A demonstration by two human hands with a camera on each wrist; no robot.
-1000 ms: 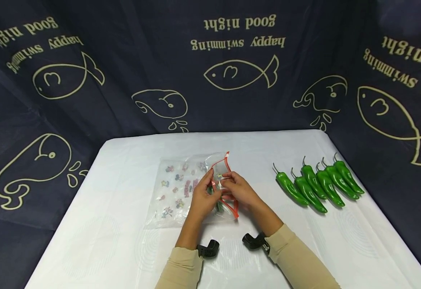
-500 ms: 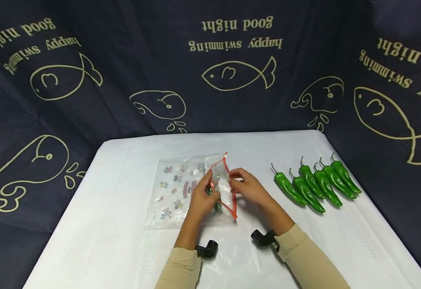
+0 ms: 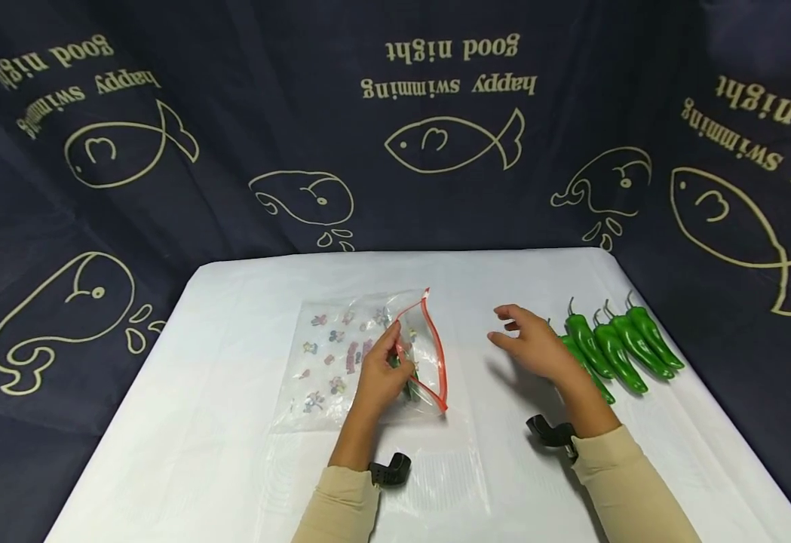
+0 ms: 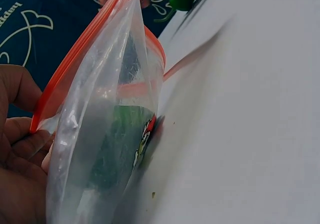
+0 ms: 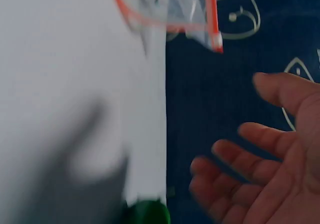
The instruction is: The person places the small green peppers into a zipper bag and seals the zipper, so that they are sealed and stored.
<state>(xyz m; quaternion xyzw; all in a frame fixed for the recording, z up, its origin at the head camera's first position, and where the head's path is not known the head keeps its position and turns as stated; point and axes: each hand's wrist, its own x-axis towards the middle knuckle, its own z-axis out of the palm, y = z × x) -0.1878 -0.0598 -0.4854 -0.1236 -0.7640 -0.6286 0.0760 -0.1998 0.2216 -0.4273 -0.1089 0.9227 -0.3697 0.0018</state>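
Observation:
A clear zip bag (image 3: pixel 323 362) with cartoon prints and a red zip edge lies on the white table, its mouth gaping to the right. My left hand (image 3: pixel 380 377) pinches the near side of that red rim between thumb and fingers. Through the plastic in the left wrist view, a green pepper (image 4: pixel 112 149) shows inside the bag. My right hand (image 3: pixel 532 343) hovers between the bag and the row of green chili peppers (image 3: pixel 617 358), fingers spread and nothing in them. It hides part of the row's left end.
White cloth covers the table (image 3: pixel 232 317). A dark blue curtain (image 3: pixel 395 204) with fish drawings hangs behind it. Black wrist cameras (image 3: pixel 391 469) sit on both wrists.
My right hand has let go of the bag's red rim and moved right towards the peppers. The bag's mouth has widened. My left hand stays on the rim.

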